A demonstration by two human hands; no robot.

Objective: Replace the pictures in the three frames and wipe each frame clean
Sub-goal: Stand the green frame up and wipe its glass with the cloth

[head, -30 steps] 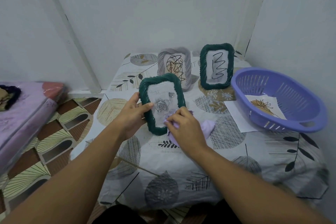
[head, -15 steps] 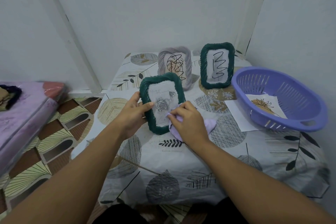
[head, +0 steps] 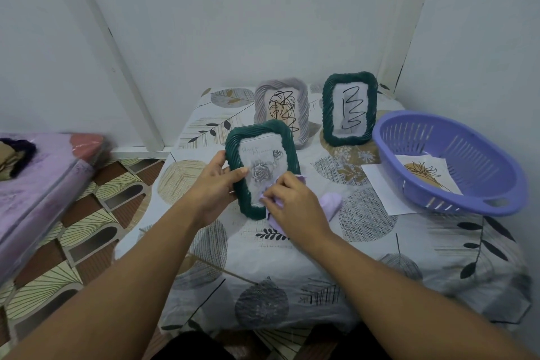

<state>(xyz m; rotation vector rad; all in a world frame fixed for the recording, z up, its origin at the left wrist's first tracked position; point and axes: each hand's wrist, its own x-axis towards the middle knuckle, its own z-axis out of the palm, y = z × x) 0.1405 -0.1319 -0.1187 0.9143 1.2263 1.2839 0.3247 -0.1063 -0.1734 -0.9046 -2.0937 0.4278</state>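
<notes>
Hands on the near frame: left hand point(head: 214, 184) clasping the left edge of the dark green rope-textured frame point(head: 261, 166), upright, long axis vertical, rose picture facing the camera; right hand point(head: 292, 204) pinching a soft lilac cloth point(head: 330, 203), now lower on the glass than a second ago. Farther across the leaf-print bench point(head: 380, 257): grey ribbed frame point(head: 282, 112), second green frame point(head: 349, 109), slotted purple basket point(head: 455, 166) holding a print.

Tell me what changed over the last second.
The right hand slid the lilac cloth left along the lower glass of the green rose frame. The left hand kept gripping the frame's left edge; the other two frames and basket stayed put.
</notes>
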